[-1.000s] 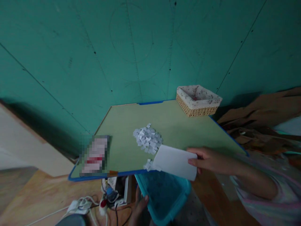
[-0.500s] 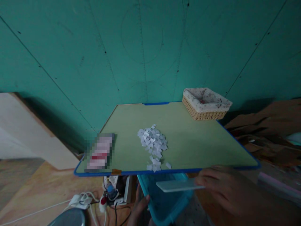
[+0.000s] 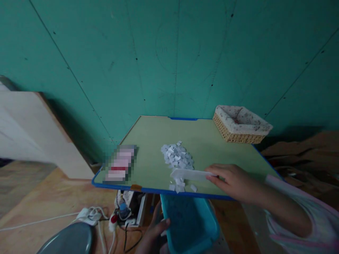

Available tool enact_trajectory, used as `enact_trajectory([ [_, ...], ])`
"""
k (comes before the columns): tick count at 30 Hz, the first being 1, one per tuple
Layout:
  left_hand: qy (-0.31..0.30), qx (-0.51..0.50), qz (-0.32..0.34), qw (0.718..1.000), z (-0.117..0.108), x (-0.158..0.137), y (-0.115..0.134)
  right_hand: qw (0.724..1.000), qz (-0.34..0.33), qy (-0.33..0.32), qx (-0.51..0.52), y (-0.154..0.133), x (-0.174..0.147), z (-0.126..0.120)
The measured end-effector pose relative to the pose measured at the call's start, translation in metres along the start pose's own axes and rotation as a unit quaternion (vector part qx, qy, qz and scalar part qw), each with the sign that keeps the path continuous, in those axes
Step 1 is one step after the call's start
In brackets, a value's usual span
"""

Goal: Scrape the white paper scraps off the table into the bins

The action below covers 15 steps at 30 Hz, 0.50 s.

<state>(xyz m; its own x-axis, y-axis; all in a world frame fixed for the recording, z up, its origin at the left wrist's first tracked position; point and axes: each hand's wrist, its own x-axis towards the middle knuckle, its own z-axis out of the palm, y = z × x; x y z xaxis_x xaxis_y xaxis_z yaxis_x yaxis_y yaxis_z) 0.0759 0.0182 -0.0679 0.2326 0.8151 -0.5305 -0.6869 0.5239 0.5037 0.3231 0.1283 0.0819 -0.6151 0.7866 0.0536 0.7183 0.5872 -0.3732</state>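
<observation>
The left hand point(image 3: 155, 234) grips the blue tub point(image 3: 189, 225) down under the table's point(image 3: 148, 155) front edge. Just above, the right hand point(image 3: 230, 180) pinches a white card point(image 3: 189, 174) flat on the table, right behind a few paper bits point(image 3: 181, 185) by the edge. Most of the paper pile point(image 3: 177, 158) sits farther back, so lots is left, and a basket point(image 3: 241, 123) is at the far corner

A single head-worn camera looks forward and down from the near edge of a green table point(image 3: 212, 148), close above it; a teal wall point(image 3: 169, 53) fills the far side, wooden floor point(image 3: 53, 201) near left.
</observation>
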Motion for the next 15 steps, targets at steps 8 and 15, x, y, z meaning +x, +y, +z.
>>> enact_trajectory([
  [8,-0.079,-0.026,-0.004,0.997,-0.003,-0.010,0.006,0.991,-0.088,0.044,-0.092,-0.013,-0.011,0.010],
  [15,-0.092,-0.013,0.013,0.996,-0.001,-0.014,0.010,0.972,-0.167,0.080,-0.143,-0.023,-0.022,0.013],
])
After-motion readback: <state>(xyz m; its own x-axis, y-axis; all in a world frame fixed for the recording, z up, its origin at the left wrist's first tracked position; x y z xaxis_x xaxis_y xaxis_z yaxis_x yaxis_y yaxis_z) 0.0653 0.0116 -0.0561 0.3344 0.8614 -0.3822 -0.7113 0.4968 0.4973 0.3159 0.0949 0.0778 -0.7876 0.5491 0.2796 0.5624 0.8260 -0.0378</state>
